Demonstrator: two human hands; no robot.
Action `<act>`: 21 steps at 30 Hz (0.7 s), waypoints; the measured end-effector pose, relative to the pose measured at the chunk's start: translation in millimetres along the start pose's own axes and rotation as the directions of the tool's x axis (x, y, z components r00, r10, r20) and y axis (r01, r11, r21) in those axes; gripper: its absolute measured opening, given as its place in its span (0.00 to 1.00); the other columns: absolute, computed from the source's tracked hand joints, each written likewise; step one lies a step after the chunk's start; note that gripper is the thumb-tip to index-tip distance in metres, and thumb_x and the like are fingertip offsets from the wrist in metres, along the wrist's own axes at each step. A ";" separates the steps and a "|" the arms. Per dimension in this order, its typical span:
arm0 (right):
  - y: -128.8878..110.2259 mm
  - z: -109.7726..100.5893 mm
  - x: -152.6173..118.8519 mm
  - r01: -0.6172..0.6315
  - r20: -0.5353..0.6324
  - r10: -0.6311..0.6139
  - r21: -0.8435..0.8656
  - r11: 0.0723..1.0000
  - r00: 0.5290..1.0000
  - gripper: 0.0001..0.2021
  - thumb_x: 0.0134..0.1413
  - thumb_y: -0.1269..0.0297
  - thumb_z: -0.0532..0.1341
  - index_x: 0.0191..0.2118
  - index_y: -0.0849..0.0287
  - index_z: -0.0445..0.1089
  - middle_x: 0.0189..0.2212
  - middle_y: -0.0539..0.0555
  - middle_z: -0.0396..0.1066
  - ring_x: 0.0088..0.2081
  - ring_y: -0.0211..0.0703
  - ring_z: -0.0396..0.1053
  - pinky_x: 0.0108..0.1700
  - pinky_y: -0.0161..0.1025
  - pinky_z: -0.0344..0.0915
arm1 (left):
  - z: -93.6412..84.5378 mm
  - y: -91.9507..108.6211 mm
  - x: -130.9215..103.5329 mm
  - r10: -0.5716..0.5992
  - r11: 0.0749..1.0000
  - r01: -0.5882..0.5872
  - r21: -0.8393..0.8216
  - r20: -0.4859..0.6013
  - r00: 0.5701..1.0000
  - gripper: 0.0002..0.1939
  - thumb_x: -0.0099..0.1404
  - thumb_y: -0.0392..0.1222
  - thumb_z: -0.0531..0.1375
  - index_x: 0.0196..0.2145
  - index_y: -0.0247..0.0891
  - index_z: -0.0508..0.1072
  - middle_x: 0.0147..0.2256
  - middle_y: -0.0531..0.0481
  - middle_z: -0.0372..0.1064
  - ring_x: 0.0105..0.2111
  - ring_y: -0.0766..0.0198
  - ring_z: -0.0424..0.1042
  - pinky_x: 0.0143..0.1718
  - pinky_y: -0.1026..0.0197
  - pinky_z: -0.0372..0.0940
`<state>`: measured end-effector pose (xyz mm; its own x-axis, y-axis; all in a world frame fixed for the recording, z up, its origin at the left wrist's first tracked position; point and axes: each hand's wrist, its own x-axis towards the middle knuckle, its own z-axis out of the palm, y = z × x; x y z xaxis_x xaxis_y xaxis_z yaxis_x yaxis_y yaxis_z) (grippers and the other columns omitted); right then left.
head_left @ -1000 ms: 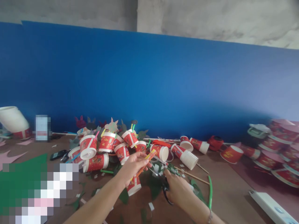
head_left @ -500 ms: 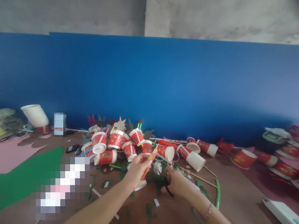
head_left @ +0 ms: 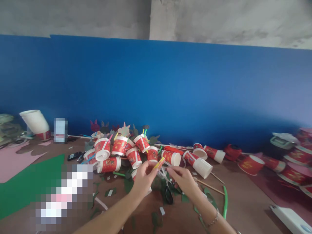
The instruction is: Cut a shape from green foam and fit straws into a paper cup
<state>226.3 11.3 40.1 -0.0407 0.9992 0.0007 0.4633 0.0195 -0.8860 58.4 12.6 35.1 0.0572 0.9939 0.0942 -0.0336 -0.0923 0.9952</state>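
Observation:
My left hand is closed in a pinch around thin yellow and orange straw-like strips, whose upper ends stick out past the thumb. To its right, my right hand has its fingers drawn together near the strips' ends. Whatever may be between those fingertips is too small to make out. Scissors with black handles lie on the table between and below both hands. Just beyond are red paper cups with white rims, piled on their sides and tilted. A paper animal head stands above the pile.
Green paper and pink paper cover the left side. A nested cup stack, wooden sticks and a green tube are to the right. Small scraps dot the brown table. A blue wall panel stands behind.
My right hand has let go of the scissors, which now lie on the table. It has moved up toward the strips in my left hand, and these show less of their length.

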 end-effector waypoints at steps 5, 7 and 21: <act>-20.8 23.2 -0.2 0.036 -0.080 -0.003 0.420 0.907 0.997 0.18 0.42 0.49 0.64 0.24 0.63 0.74 0.19 0.49 0.66 0.21 0.34 0.57 0.22 0.30 0.55 | 5.3 4.2 -5.4 0.018 0.980 -0.029 0.195 0.058 0.998 0.16 0.60 0.53 0.57 0.26 0.37 0.70 0.22 0.53 0.67 0.24 0.64 0.65 0.26 0.64 0.58; -15.7 29.4 1.4 0.018 -0.089 0.030 0.497 0.868 0.996 0.18 0.41 0.50 0.66 0.23 0.63 0.74 0.19 0.50 0.67 0.22 0.35 0.59 0.24 0.30 0.56 | -0.3 8.3 -11.5 0.001 0.969 -0.025 0.248 0.093 0.996 0.15 0.60 0.52 0.56 0.27 0.38 0.70 0.23 0.52 0.68 0.24 0.63 0.66 0.25 0.63 0.59; 42.0 52.8 5.0 0.091 -0.315 0.094 0.524 0.847 0.944 0.18 0.48 0.47 0.60 0.25 0.59 0.65 0.18 0.44 0.58 0.20 0.33 0.52 0.21 0.31 0.51 | -153.4 -12.0 -67.7 -0.116 -0.027 0.217 0.976 -0.219 0.969 0.25 0.67 0.42 0.42 0.23 0.37 0.74 0.23 0.43 0.75 0.28 0.50 0.75 0.54 0.34 0.37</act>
<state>198.8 15.1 -21.6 0.2841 0.9567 0.0640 -0.0751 0.0887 -0.9932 -98.1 -44.3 12.5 -0.1587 0.9868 -0.0306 0.9870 0.1594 0.0205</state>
